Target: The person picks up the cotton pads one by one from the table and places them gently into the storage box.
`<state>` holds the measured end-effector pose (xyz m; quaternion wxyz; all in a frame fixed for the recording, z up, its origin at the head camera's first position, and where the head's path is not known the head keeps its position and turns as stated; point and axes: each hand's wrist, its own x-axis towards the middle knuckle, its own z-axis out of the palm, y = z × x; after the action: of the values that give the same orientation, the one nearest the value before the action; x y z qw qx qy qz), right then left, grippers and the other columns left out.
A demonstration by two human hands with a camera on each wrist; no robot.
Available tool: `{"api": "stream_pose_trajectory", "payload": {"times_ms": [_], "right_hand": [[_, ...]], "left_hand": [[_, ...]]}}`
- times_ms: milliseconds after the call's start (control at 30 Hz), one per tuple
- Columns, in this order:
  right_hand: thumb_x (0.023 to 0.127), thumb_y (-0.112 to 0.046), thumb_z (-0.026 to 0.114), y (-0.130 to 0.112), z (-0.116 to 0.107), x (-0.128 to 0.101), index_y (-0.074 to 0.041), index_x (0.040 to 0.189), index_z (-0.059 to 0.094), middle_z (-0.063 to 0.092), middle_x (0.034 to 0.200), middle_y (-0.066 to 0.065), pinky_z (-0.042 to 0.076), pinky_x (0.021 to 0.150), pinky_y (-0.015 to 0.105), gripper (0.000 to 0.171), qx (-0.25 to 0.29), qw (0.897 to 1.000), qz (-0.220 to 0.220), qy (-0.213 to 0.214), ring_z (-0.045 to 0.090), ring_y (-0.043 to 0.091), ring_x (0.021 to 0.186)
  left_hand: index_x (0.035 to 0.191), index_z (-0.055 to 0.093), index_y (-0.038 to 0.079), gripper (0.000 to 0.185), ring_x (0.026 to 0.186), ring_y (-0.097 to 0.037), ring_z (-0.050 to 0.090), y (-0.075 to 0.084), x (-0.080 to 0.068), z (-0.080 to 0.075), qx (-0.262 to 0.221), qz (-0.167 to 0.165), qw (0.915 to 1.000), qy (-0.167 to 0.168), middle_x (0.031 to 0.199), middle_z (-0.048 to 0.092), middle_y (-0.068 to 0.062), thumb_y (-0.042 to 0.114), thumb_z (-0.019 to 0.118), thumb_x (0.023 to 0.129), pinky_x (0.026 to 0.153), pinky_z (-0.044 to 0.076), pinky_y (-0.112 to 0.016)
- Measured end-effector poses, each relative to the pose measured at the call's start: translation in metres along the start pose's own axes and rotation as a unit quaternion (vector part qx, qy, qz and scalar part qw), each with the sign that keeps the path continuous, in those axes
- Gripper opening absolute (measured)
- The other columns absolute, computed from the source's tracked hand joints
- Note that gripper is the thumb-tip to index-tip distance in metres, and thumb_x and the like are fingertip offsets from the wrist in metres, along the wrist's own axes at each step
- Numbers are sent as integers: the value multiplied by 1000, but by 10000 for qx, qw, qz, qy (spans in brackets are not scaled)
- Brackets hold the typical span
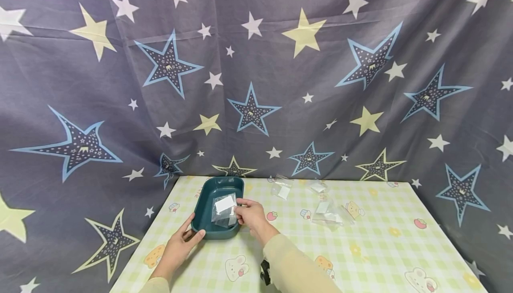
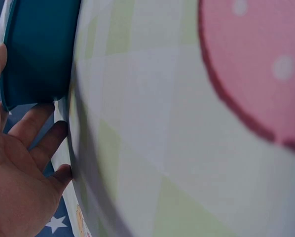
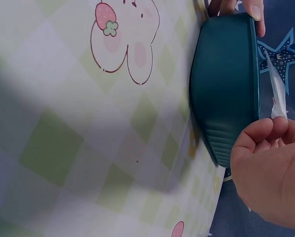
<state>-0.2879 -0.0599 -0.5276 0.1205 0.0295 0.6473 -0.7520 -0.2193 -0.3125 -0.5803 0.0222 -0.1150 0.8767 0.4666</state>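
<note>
The teal tray (image 1: 208, 195) sits near the left edge of the worktop (image 1: 380, 248), its far end close to the back edge where the star-printed cloth (image 1: 256, 83) hangs down. To its right the checked surface runs broad and bare toward the near edge, with only a loose scatter of small clear bags (image 1: 326, 213) lying well apart from the tray, toward the back and middle.

The left hand (image 1: 182, 242) rests against the tray's near left corner, thumb hooked over the rim and fingers spread loosely along the outer wall (the left wrist view shows the palm open beside the teal wall). The right hand (image 1: 250, 215) is at the tray's near right rim, its fingers pinched on a clear plastic bag (image 1: 223, 208) with a white card inside. That bag lies in the tray, leaning up toward the right wall. Whether anything else lies in the tray, I cannot tell.
</note>
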Motion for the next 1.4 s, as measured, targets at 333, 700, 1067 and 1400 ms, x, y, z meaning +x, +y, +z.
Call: {"api": "stream_pose_trajectory", "payload": {"times_ms": [333, 700, 1067, 1400], "right_hand": [[102, -5, 69, -2, -2, 0, 0, 142, 67, 78, 101, 15, 49, 58, 18, 41, -97, 9998, 7, -183, 63, 7, 71], [105, -9, 67, -3, -5, -1, 0, 147, 64, 76, 120, 17, 49, 60, 19, 42, -147, 9989, 132, -426, 66, 8, 77], [103, -11, 71, -1, -6, -1, -4, 143, 67, 78, 113, 13, 48, 61, 21, 40, -141, 9991, 139, -378, 65, 8, 75], [101, -16, 74, 1, -16, 1, -1, 137, 70, 73, 86, -1, 39, 56, 20, 39, -261, 9984, 46, -496, 55, 8, 66]], "left_hand": [[173, 21, 35, 94, 151, -44, 48, 3, 0, 0, -13, -15, 10000, -41, 162, 46, -29, 61, 71, 98, 113, 56, -51], [173, 21, 36, 95, 151, -44, 48, 1, 0, 1, 35, -27, 10000, -57, 162, 45, -30, 64, 70, 97, 112, 56, -52], [173, 21, 34, 94, 151, -44, 49, 0, -1, 1, 66, -12, 10000, -37, 163, 45, -30, 63, 70, 98, 112, 56, -51], [173, 21, 36, 96, 151, -43, 48, 0, -2, 0, 15, 15, 10000, -42, 164, 45, -28, 67, 70, 96, 113, 55, -51]]}}
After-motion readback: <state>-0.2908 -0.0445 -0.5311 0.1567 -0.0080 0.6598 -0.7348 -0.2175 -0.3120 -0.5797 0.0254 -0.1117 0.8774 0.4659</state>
